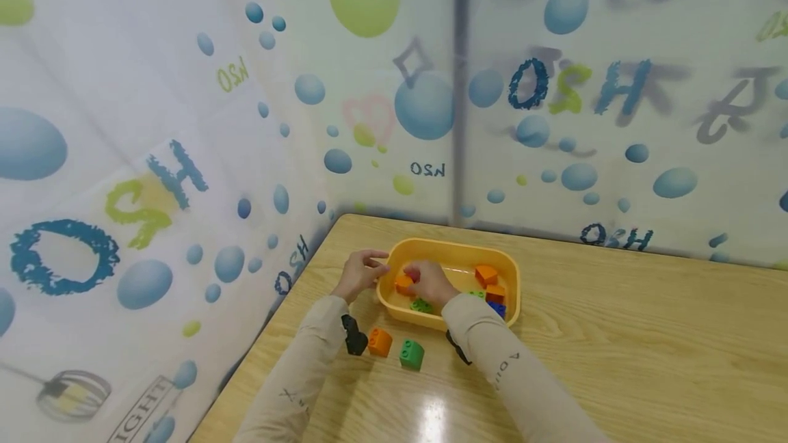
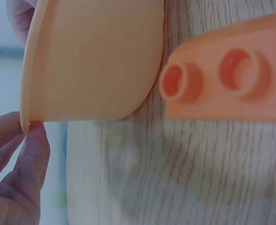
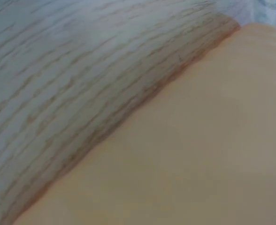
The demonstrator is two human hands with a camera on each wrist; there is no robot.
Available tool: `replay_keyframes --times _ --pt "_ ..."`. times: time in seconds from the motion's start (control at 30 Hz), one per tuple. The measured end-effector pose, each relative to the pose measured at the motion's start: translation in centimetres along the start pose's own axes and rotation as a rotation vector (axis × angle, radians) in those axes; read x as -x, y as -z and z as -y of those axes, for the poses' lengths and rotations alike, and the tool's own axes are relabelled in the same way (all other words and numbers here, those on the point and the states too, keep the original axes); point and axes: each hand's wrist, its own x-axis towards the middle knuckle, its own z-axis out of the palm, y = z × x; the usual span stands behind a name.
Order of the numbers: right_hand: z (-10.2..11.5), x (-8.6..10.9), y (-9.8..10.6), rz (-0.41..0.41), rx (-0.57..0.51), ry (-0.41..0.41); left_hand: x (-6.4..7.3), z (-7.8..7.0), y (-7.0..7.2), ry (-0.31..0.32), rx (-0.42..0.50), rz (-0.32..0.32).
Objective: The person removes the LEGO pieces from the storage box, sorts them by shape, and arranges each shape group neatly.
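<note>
Fingers of my left hand (image 1: 360, 275) pinch the rim of the yellow tray (image 1: 455, 247); those of my right hand (image 1: 433, 283) pinch an orange block (image 1: 403, 285) inside, left end. Green block (image 1: 412, 355): on table (image 1: 615, 340), near side.

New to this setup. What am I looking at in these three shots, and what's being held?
No robot here: a person works bare-handed, with a camera on the head and one on each wrist. The wide picture is the head view, looking down. The left wrist view shows the left hand pinching the rim of a yellow tray. The right wrist view shows just the tray's side and the wooden table. The right hand reaches into the tray, fingers at an orange block; whether it grips it isn't clear. More toy blocks lie inside. Outside stand a second orange block and a green block.
</note>
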Motion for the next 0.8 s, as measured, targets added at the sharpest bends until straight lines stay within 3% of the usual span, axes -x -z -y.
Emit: replay_keyframes --times 0.23,0.57,0.8 --pt "0.0 0.2 0.0 -0.031 0.053 -0.013 0.1 -0.1 -0.1 -0.010 -0.028 -0.002" --pt "-0.4 0.7 0.7 0.027 -0.062 -0.129 0.0 0.0 0.0 -0.017 -0.034 -0.001" --pt "-0.7 1.1 1.1 0.017 -0.098 -0.180 0.1 0.0 0.0 -0.022 -0.040 -0.010"
